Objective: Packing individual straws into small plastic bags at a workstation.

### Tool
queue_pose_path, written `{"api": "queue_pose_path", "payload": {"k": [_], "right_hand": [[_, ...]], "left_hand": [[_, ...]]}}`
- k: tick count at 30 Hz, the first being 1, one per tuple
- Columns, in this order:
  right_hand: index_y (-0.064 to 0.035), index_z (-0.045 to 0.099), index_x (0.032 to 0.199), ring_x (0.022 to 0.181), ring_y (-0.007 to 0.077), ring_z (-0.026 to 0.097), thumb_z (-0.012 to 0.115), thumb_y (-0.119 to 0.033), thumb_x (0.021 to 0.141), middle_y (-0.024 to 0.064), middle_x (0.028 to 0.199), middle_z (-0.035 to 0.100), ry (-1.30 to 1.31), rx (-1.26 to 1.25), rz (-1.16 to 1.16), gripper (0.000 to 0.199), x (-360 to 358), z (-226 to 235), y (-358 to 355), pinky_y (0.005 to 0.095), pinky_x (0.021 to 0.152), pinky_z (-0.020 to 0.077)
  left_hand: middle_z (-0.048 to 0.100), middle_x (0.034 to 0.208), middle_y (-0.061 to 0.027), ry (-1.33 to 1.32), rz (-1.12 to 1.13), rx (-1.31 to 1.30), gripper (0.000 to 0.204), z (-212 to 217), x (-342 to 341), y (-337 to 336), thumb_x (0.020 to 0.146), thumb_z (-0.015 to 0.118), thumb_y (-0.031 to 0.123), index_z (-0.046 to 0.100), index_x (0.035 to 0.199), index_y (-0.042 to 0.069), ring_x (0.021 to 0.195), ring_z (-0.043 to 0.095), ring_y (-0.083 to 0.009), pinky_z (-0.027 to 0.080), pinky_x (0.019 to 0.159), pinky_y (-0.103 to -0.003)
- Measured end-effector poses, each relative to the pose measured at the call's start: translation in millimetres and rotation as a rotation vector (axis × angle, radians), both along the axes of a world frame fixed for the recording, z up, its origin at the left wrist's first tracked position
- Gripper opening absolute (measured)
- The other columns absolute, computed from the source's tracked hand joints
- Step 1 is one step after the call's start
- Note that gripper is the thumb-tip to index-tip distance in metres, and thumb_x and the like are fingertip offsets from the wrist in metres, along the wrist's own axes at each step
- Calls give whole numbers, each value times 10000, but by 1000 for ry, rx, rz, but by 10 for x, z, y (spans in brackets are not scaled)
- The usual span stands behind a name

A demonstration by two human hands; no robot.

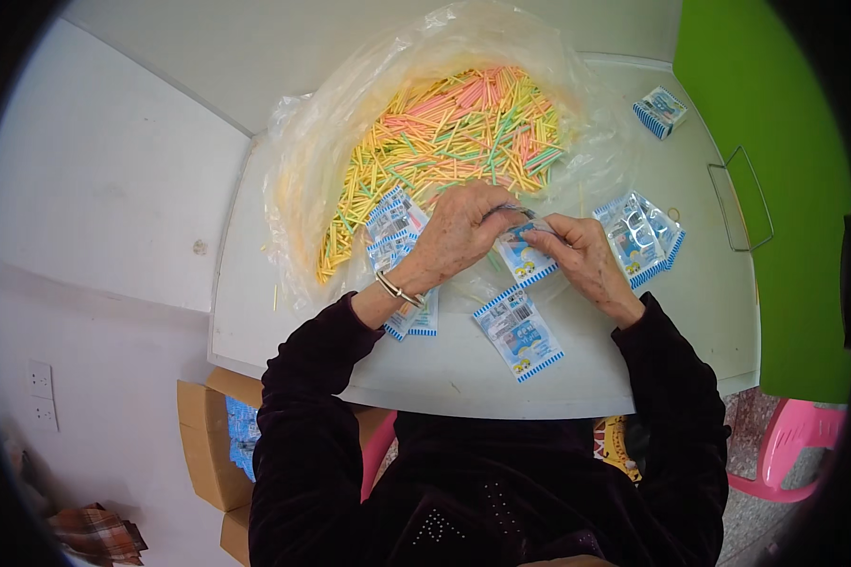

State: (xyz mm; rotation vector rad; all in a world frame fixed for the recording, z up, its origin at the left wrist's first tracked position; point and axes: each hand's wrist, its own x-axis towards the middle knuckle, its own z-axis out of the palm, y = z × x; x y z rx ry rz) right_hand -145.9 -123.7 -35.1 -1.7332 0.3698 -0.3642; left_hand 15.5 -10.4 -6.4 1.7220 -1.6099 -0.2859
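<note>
My left hand and my right hand meet above the table, both pinching the top edge of a small clear-and-blue plastic packet. Its lower part hangs below my fingers; what is inside cannot be made out. A similar packet lies flat on the table just below it. Beyond my hands a large clear plastic bag gapes wide, full of thin yellow, pink and green sticks. More blue-striped packets lie beside my left hand, partly covered by my wrist.
Right of my right hand rests a pile of packets, with another packet farther back. A wire frame stands at the table's right side by a green panel. Below left is a cardboard box; a pink chair is at lower right.
</note>
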Motion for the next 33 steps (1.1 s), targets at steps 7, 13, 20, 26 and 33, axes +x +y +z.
{"api": "queue_pose_path", "payload": {"k": [7, 13, 20, 26, 33], "right_hand": [[29, 569, 738, 595, 27, 359, 611, -190, 876, -44, 600, 443, 17, -32, 11, 262, -18, -27, -63, 234, 492, 295], [42, 587, 761, 605, 31, 370, 599, -192, 887, -49, 613, 451, 5, -3, 61, 266, -10, -119, -116, 236, 503, 309], [46, 554, 720, 524, 129, 364, 603, -188, 864, 91, 571, 418, 37, -226, 89, 280, 37, -257, -102, 306, 490, 310], [27, 532, 663, 505, 327, 410, 610, -198, 834, 209, 579, 452, 38, -362, 134, 294, 87, -311, -48, 396, 492, 318], [27, 541, 666, 526, 372, 446, 617, -195, 824, 215, 581, 477, 27, -405, 147, 283, 84, -294, -66, 419, 498, 339]], "left_hand": [[611, 738, -126, -52, -47, 17, 123, -24, 28, -119, 800, 622, 114, 640, 845, 1, 649, 579, -241, 449, 604, -313], [610, 729, -121, -112, -34, 60, 142, -51, 43, -125, 817, 624, 136, 641, 847, -2, 640, 567, -241, 449, 603, -304], [624, 787, -93, 174, -49, 93, 263, -14, 401, -543, 819, 657, 272, 656, 902, 22, 720, 572, -245, 456, 672, -312], [556, 985, -110, -677, 154, -30, 421, -348, 318, -1057, 705, 678, 397, 648, 879, 15, 971, 488, -287, 377, 817, -421], [499, 1011, -172, -761, 288, 157, 389, -421, 226, -1322, 618, 645, 271, 642, 861, -32, 992, 443, -305, 331, 819, -458]]}}
